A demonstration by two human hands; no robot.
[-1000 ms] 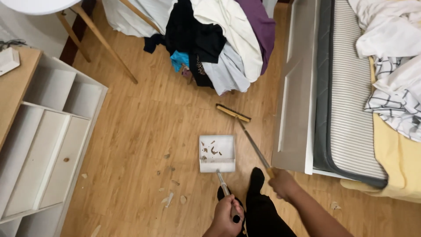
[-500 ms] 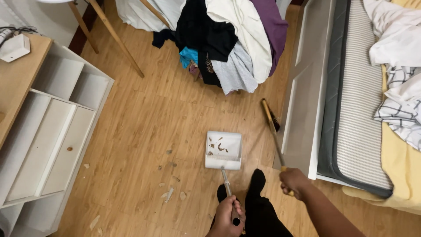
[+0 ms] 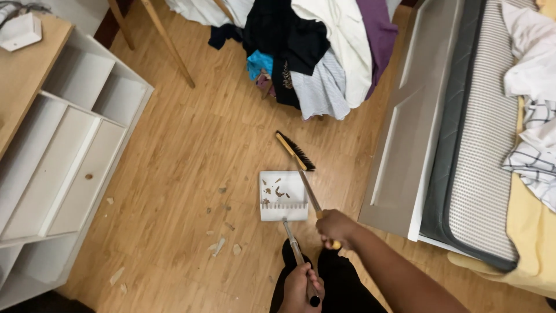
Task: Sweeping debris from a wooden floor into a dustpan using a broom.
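In the head view, the left hand (image 3: 301, 287) is at the bottom edge, and its grip is closed around the end of the long handle of a white dustpan (image 3: 283, 195). The dustpan lies flat on the wooden floor (image 3: 191, 145), and some small brown pieces of dirt are inside it. The right hand (image 3: 335, 228) is a little higher and to the right, and its grip is closed around the thin handle of a broom (image 3: 296, 152). The broom head with black bristles rests on the floor just beyond the far right corner of the dustpan, and its handle passes over the right edge of the pan. More scraps (image 3: 223, 246) are lying on the floor to the left of the dustpan. A pile of clothes (image 3: 315, 46) hangs above the broom. A white shelf unit (image 3: 69, 139) stands at the left, and a bed (image 3: 480, 133) with a striped mattress is at the right.
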